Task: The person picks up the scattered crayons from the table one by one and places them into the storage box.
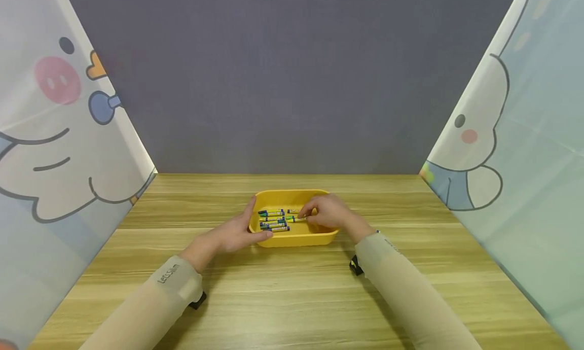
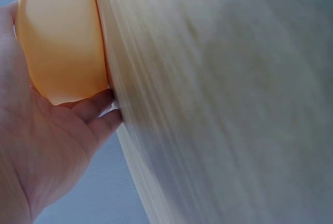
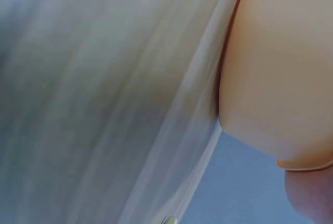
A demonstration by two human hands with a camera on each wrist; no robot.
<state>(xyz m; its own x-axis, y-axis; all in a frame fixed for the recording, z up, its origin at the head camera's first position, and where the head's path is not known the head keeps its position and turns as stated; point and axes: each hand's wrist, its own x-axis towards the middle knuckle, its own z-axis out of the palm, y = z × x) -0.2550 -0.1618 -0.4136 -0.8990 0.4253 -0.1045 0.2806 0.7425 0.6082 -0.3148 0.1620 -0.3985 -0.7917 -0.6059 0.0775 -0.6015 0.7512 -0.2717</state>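
Several markers (image 1: pixel 274 220) already lie in the yellow tray (image 1: pixel 292 240) mid-counter; left hand (image 1: pixel 237 233) cups its wall; right hand (image 1: pixel 329 211) seemingly pinches one marker (image 1: pixel 295 218).

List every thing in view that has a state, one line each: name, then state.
yellow tray: upright on the wooden table, holding several markers, steadied from its left side.
markers: capped, lying flat in the tray, roughly side by side.
left hand: gripping the tray's left wall, thumb over the rim.
right hand: inside the tray, fingertips pinching one marker.
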